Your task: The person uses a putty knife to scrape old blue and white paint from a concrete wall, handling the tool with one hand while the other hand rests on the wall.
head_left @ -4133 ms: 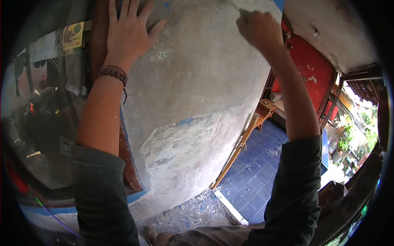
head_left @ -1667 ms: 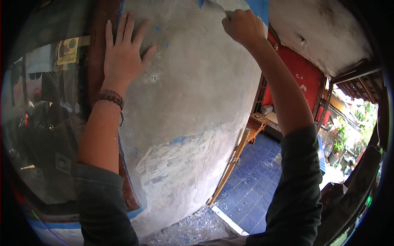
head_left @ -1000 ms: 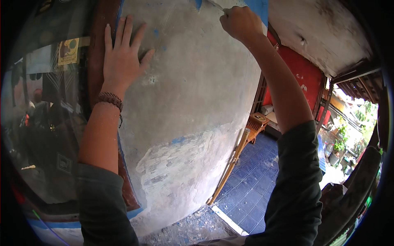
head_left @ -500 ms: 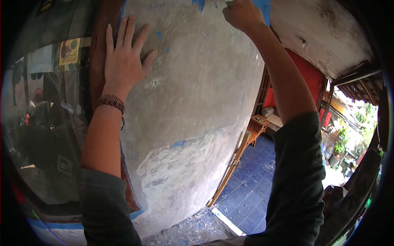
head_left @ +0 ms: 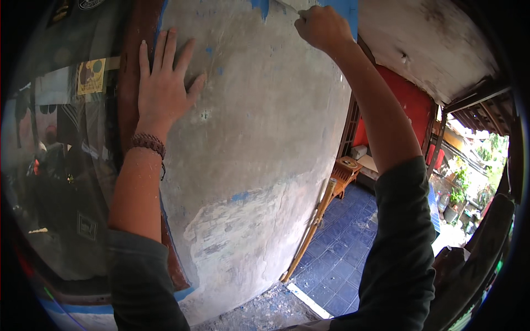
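My left hand (head_left: pixel 165 88), a braided brown bracelet (head_left: pixel 148 142) on its wrist, lies flat with fingers spread on the bare grey wall (head_left: pixel 259 110), beside the brown window frame (head_left: pixel 131 83). High on the same wall, my right hand (head_left: pixel 326 27) is closed round a scraper (head_left: pixel 288 4). Only a bit of its pale blade shows, pointing up and left at the top edge of the picture; the fist hides most of its handle. Remnants of blue paint (head_left: pixel 260 6) cling to the wall left of the blade, and more blue paint (head_left: pixel 348 10) lies right of my fist.
Left of the wall is a dark window pane (head_left: pixel 61 182). A bamboo pole (head_left: pixel 310 229) leans at the wall's right edge. Beyond it are blue floor tiles (head_left: pixel 337 243) and a wooden stool (head_left: pixel 345 171). Flakes litter the ledge (head_left: pixel 259 309) below.
My right hand sits slightly lower in the picture, and the scraper's blade shows more. My left hand stays flat on the wall. The whole view has shifted a little.
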Motion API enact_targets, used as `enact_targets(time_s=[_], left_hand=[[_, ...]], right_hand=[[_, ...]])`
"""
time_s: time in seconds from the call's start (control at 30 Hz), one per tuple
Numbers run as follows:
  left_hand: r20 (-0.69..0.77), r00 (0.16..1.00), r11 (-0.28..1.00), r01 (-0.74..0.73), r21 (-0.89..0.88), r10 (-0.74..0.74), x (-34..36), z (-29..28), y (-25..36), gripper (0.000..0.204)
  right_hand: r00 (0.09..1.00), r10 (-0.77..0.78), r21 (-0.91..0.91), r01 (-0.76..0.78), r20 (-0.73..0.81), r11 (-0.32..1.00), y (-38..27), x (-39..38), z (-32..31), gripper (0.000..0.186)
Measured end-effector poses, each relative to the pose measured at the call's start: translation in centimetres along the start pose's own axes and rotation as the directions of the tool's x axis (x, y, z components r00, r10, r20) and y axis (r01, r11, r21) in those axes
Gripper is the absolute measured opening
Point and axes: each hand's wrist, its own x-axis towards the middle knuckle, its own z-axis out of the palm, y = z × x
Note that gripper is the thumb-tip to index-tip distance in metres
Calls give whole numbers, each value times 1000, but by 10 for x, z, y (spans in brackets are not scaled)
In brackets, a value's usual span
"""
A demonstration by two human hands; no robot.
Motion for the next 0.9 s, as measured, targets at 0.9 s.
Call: enact_targets(time_s=[0.9], left_hand=[[-35,999,999,-6,-39,5,-5,2,-2,60]], right_hand=[[998,-34,30,36,-57,999,11,12,9,31]])
